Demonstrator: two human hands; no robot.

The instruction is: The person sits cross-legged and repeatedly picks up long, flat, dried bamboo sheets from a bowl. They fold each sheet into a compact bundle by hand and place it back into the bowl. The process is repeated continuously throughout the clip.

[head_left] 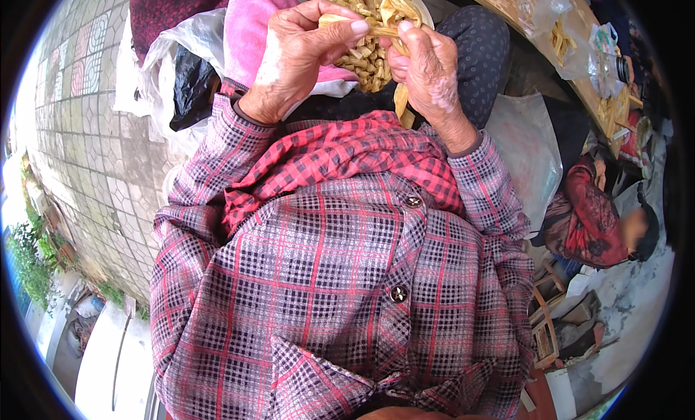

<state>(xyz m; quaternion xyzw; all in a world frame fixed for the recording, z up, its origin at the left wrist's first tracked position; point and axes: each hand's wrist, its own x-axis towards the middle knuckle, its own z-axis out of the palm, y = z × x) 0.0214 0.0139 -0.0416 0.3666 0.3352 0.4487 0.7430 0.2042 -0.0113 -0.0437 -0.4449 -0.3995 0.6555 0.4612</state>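
My left hand [297,61] pinches a long, pale yellow dried strip [402,100] near the top of the view. My right hand [427,80] has its fingers closed on the same strip just to the right, where it loops up and hangs down below my fingers. Behind both hands is a pale bowl [423,3] holding several short, knotted yellow pieces [362,69], resting about my lap. A red checked cloth [333,152] lies bunched below my hands.
A pink cloth [242,29] and plastic bags [192,80] lie left of the bowl. On the right are a wooden board [557,58] with more strips and bags, and another person [583,210] in dark red. Paving [87,145] and plants [32,253] are at left.
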